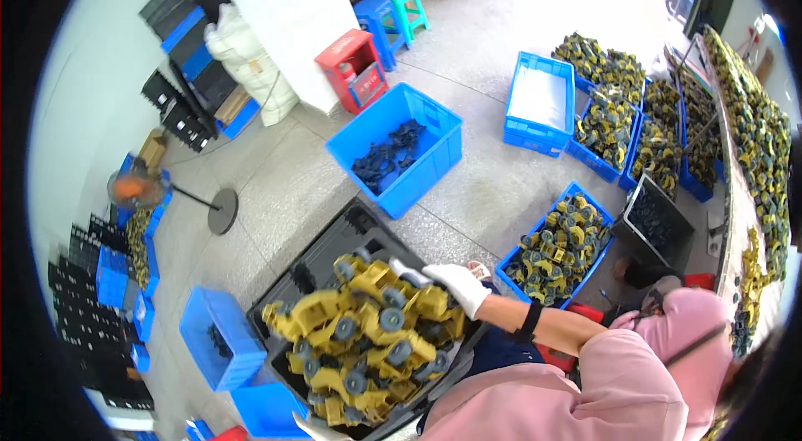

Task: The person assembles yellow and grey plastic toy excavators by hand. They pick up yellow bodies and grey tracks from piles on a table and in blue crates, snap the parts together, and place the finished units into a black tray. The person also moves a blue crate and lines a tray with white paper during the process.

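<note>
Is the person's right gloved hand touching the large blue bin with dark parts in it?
Apart. The head view shows the right gloved hand below the large blue bin, with grey floor visible between them.

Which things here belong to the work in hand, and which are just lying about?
In hand, apparently:
yellow toy trucks, by the gloved right hand
black crate holding them

Probably just about:
fan
white sack
blue stool
green stool
</note>
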Demonstrator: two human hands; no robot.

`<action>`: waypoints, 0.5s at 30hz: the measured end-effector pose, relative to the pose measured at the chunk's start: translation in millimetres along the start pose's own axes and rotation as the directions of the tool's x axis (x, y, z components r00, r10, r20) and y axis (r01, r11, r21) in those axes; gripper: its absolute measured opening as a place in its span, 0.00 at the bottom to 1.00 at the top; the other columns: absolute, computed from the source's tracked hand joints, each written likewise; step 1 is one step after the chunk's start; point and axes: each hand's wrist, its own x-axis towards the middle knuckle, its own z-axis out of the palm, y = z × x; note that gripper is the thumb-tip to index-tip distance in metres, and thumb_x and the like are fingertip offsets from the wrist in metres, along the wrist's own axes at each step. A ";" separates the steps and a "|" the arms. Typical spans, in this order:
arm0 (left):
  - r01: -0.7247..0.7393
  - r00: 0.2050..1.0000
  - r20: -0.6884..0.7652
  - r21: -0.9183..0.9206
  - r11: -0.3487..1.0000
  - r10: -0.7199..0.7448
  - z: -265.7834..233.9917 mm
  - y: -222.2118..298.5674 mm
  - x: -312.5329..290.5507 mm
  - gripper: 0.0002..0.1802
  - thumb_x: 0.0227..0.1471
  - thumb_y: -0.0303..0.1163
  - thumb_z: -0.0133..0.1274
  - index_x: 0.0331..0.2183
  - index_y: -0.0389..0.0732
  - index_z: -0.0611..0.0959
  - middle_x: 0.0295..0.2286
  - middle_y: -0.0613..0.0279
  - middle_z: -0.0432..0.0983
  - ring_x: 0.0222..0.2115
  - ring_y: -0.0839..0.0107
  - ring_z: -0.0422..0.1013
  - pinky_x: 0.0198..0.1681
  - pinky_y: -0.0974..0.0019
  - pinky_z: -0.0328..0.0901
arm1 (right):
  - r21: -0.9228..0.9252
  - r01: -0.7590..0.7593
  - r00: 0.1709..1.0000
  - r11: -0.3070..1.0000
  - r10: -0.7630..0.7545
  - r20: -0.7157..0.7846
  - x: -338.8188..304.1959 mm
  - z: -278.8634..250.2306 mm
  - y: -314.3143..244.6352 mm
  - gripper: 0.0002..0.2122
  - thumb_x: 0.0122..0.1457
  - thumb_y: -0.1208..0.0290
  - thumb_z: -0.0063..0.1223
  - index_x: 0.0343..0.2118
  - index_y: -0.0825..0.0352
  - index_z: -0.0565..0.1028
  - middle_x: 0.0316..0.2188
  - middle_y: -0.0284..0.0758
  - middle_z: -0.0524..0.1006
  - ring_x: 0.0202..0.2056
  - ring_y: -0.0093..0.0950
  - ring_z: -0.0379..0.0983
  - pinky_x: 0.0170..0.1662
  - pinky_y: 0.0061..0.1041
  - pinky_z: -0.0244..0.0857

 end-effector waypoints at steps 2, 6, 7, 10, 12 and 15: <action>0.017 0.999 -0.049 -0.048 0.999 -0.019 53.7 -3.8 -17.4 0.23 0.51 0.55 0.49 0.43 0.50 0.78 0.34 0.62 0.74 0.33 0.64 0.70 0.37 0.56 0.66 | -0.441 0.320 0.947 0.839 -0.274 0.165 39.2 -20.1 -11.8 0.19 0.56 0.56 0.48 0.40 0.67 0.77 0.34 0.46 0.78 0.41 0.38 0.73 0.47 0.30 0.63; 0.065 0.996 -0.058 -0.118 0.991 -0.072 154.3 -15.2 -41.6 0.28 0.51 0.57 0.46 0.46 0.48 0.75 0.40 0.60 0.72 0.40 0.61 0.68 0.43 0.53 0.63 | -0.426 0.035 0.999 0.904 -0.022 0.036 76.5 -38.7 -64.2 0.25 0.52 0.48 0.51 0.43 0.66 0.77 0.44 0.46 0.73 0.48 0.40 0.68 0.52 0.30 0.60; 0.083 0.995 -0.048 -0.127 0.988 -0.089 178.8 -16.9 -42.6 0.30 0.51 0.57 0.45 0.47 0.47 0.74 0.41 0.59 0.71 0.41 0.60 0.67 0.45 0.52 0.62 | -0.413 -0.055 0.997 0.909 0.073 0.026 90.2 -49.8 -75.6 0.24 0.53 0.49 0.49 0.43 0.66 0.77 0.47 0.45 0.71 0.51 0.41 0.65 0.54 0.30 0.58; 0.123 0.992 -0.008 -0.161 0.979 -0.126 225.6 -16.3 -48.6 0.33 0.51 0.59 0.43 0.50 0.46 0.72 0.46 0.57 0.69 0.46 0.58 0.65 0.49 0.51 0.60 | -0.462 0.033 0.996 0.887 0.007 0.083 130.8 -78.9 -104.4 0.23 0.54 0.51 0.48 0.43 0.66 0.77 0.46 0.46 0.72 0.51 0.42 0.65 0.54 0.30 0.59; 0.138 0.990 0.014 -0.214 0.967 -0.138 239.6 -13.9 -54.1 0.36 0.50 0.60 0.42 0.52 0.44 0.70 0.49 0.56 0.68 0.49 0.57 0.64 0.52 0.49 0.58 | -0.474 -0.140 0.989 0.869 0.150 -0.016 148.5 -78.6 -167.4 0.21 0.54 0.54 0.48 0.42 0.66 0.77 0.45 0.47 0.73 0.50 0.41 0.66 0.52 0.32 0.59; 0.135 0.991 0.057 -0.249 0.959 -0.124 273.8 -11.0 -59.6 0.37 0.50 0.62 0.42 0.50 0.42 0.69 0.49 0.54 0.68 0.49 0.55 0.65 0.53 0.49 0.59 | -0.382 -0.102 0.993 0.918 0.120 0.023 183.7 -95.7 -180.6 0.21 0.54 0.54 0.48 0.42 0.66 0.77 0.45 0.47 0.73 0.49 0.39 0.67 0.52 0.30 0.59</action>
